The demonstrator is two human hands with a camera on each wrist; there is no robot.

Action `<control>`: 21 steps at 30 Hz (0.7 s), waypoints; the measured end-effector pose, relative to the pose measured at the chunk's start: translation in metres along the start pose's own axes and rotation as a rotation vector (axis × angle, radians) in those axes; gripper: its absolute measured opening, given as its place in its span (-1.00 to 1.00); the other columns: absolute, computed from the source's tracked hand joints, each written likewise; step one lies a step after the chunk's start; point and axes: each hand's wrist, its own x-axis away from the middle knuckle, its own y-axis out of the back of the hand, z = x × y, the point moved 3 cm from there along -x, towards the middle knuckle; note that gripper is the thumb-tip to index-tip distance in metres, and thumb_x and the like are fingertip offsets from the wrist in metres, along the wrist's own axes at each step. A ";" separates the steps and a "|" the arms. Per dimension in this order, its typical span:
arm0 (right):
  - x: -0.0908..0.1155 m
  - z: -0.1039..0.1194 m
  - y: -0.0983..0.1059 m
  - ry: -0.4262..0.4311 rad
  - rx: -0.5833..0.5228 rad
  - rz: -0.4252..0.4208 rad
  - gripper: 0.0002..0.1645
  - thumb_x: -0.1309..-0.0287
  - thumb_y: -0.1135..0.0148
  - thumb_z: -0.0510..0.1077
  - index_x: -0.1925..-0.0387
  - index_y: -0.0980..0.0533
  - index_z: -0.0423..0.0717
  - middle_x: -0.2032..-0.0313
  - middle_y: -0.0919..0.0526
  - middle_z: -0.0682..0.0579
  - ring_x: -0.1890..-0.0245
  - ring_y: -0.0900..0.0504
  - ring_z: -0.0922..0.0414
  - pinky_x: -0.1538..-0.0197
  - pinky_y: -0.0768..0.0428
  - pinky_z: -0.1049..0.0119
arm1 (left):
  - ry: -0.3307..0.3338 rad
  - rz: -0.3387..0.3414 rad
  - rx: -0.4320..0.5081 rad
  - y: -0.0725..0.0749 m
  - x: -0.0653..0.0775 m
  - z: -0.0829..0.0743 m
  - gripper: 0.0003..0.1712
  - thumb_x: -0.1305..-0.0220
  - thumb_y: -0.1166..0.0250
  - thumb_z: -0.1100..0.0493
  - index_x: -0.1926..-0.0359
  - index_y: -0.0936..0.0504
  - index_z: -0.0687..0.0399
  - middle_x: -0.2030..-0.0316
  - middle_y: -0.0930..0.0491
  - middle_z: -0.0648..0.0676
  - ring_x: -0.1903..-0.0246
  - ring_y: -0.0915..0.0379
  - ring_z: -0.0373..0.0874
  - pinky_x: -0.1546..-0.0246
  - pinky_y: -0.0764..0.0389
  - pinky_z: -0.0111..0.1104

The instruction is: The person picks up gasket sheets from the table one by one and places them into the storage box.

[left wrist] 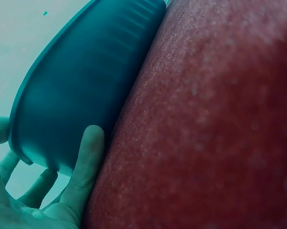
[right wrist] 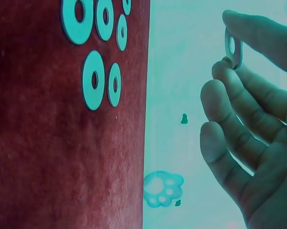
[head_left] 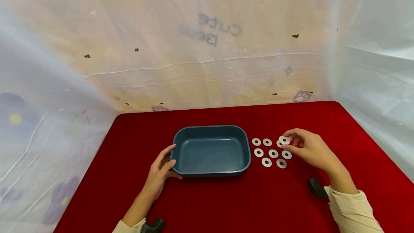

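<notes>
A dark blue rectangular plastic bin (head_left: 211,157) stands upright on the red table, its inside bare. My left hand (head_left: 156,176) grips its left end, thumb over the rim and fingers around the outer wall. In the left wrist view one finger (left wrist: 90,148) lies against the side of the bin (left wrist: 81,81). To the right of the bin, my right hand (head_left: 313,150) pinches a flat metal washer (right wrist: 238,53) between thumb and forefinger. That washer is raised and partly covers another one behind it in the head view.
Several flat washers (head_left: 270,154) lie spread on the red cloth (head_left: 226,204) between the bin and my right hand. A pale printed sheet (head_left: 194,64) hangs behind the table, with more sheeting (head_left: 381,82) along the sides. Dark wrist devices (head_left: 317,188) sit near both sleeves.
</notes>
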 end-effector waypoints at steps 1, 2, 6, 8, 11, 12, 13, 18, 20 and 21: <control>0.000 0.001 -0.001 0.003 -0.002 0.001 -0.62 -0.16 -0.42 0.07 0.04 -0.60 0.05 0.37 -0.61 0.13 0.43 -0.49 0.28 0.40 -0.49 0.40 | -0.002 -0.002 0.001 0.000 0.000 0.000 -0.40 -0.51 -0.04 0.27 -0.49 -0.15 0.17 -0.32 -0.23 0.35 0.08 -0.58 0.00 0.37 -0.73 -0.08; -0.001 0.001 -0.002 0.005 -0.002 0.001 -0.62 -0.16 -0.43 0.07 0.04 -0.60 0.04 0.38 -0.61 0.13 0.43 -0.49 0.29 0.40 -0.49 0.40 | -0.004 -0.003 0.003 0.000 0.000 0.000 -0.40 -0.51 -0.04 0.27 -0.49 -0.15 0.18 -0.32 -0.23 0.35 0.08 -0.58 0.00 0.37 -0.73 -0.08; -0.002 0.004 -0.005 0.014 0.003 -0.004 -0.63 -0.14 -0.44 0.05 0.05 -0.60 0.05 0.39 -0.61 0.13 0.44 -0.49 0.29 0.41 -0.48 0.40 | -0.009 0.004 0.007 0.001 0.000 0.000 -0.39 -0.51 -0.04 0.28 -0.50 -0.13 0.19 -0.34 -0.20 0.40 0.08 -0.58 0.01 0.37 -0.73 -0.07; -0.002 0.005 -0.005 0.013 0.007 -0.001 -0.64 -0.14 -0.44 0.05 0.06 -0.60 0.06 0.39 -0.61 0.14 0.44 -0.49 0.29 0.41 -0.48 0.39 | -0.009 0.006 0.009 0.000 0.000 0.000 -0.39 -0.51 -0.03 0.28 -0.50 -0.13 0.19 -0.34 -0.19 0.42 0.09 -0.58 0.02 0.37 -0.73 -0.06; -0.002 0.005 -0.007 0.011 0.005 0.014 -0.64 -0.15 -0.43 0.06 0.05 -0.59 0.08 0.38 -0.60 0.14 0.44 -0.48 0.28 0.42 -0.48 0.39 | -0.004 -0.002 0.005 0.001 0.000 0.001 -0.39 -0.51 -0.04 0.28 -0.50 -0.14 0.17 -0.33 -0.22 0.45 0.10 -0.58 0.02 0.38 -0.73 -0.05; -0.002 0.005 -0.008 0.013 0.005 0.016 -0.64 -0.15 -0.43 0.05 0.04 -0.59 0.08 0.38 -0.60 0.14 0.44 -0.48 0.28 0.41 -0.48 0.39 | -0.001 -0.004 0.002 0.001 0.000 0.001 -0.40 -0.51 -0.04 0.27 -0.50 -0.15 0.16 -0.33 -0.22 0.44 0.10 -0.59 0.02 0.38 -0.73 -0.05; -0.002 0.005 -0.009 0.014 0.005 0.019 -0.64 -0.15 -0.43 0.05 0.04 -0.59 0.08 0.38 -0.60 0.14 0.44 -0.48 0.28 0.41 -0.48 0.39 | 0.002 -0.006 0.002 0.001 0.000 0.002 -0.40 -0.51 -0.04 0.27 -0.49 -0.15 0.15 -0.32 -0.23 0.43 0.10 -0.59 0.01 0.38 -0.73 -0.06; -0.002 0.008 -0.013 0.035 0.009 0.018 -0.63 -0.13 -0.45 0.01 0.03 -0.59 0.08 0.38 -0.60 0.15 0.43 -0.48 0.30 0.40 -0.49 0.40 | 0.015 -0.004 -0.002 0.001 -0.001 0.002 -0.40 -0.51 -0.04 0.26 -0.49 -0.15 0.14 -0.34 -0.22 0.28 0.04 -0.56 -0.01 0.37 -0.73 -0.07; -0.003 0.010 -0.015 0.042 0.006 0.018 -0.62 -0.13 -0.45 0.01 0.02 -0.59 0.07 0.36 -0.60 0.16 0.41 -0.48 0.29 0.39 -0.49 0.40 | 0.017 -0.003 -0.001 0.001 -0.002 0.002 -0.41 -0.51 -0.04 0.26 -0.49 -0.15 0.14 -0.34 -0.20 0.25 0.02 -0.54 -0.01 0.37 -0.73 -0.07; -0.003 0.011 -0.016 0.044 0.008 0.020 -0.62 -0.13 -0.45 0.01 0.02 -0.59 0.07 0.36 -0.61 0.16 0.40 -0.49 0.29 0.38 -0.50 0.40 | 0.019 -0.004 0.000 0.002 -0.002 0.003 -0.41 -0.51 -0.04 0.25 -0.49 -0.16 0.13 -0.33 -0.20 0.24 0.02 -0.54 -0.01 0.37 -0.73 -0.07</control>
